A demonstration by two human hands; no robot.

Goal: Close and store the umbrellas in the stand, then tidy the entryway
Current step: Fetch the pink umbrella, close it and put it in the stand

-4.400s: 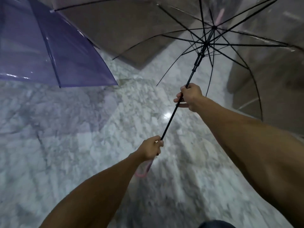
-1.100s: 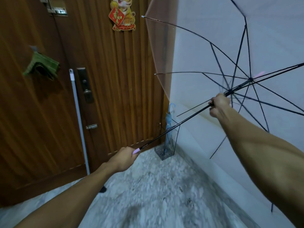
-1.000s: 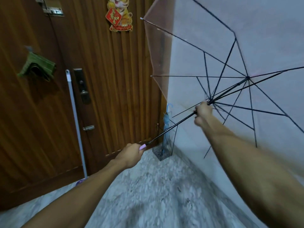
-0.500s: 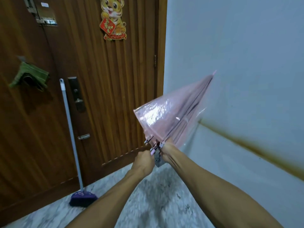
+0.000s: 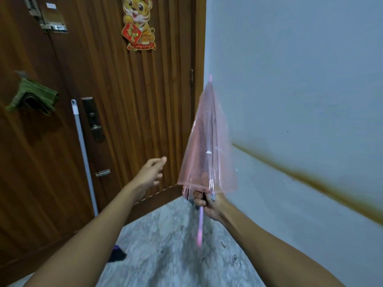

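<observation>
Umbrella [image 5: 208, 150] stands folded, tip up, right of centre in the frame, before the corner where the door [image 5: 132, 104] meets the wall [image 5: 300, 79]. Its canopy is clear pink plastic, gathered into a loose cone but not wrapped tight; dark ribs show faintly through it, and the whole thing is smeared by motion blur. The shaft is hidden inside the canopy, and the pink handle pokes out below the fist, its lower end blurred. The right hand [image 5: 209, 203] grips the umbrella just under the canopy's hem, fingers curled round it; part of that hand is hidden behind the plastic. The left hand [image 5: 152, 172] is apart from the umbrella, left of it at mid-frame, with fingers loose and holding nothing.

A broom [image 5: 83, 154] leans on the door at the left; a forearm covers the foot of its pole, and only a dark purple bit of the head shows on the floor [image 5: 165, 245]. A green cloth [image 5: 33, 97] hangs at the left edge. A tiger decoration [image 5: 138, 23] is stuck at the top of the door, its head cut off by the frame.
</observation>
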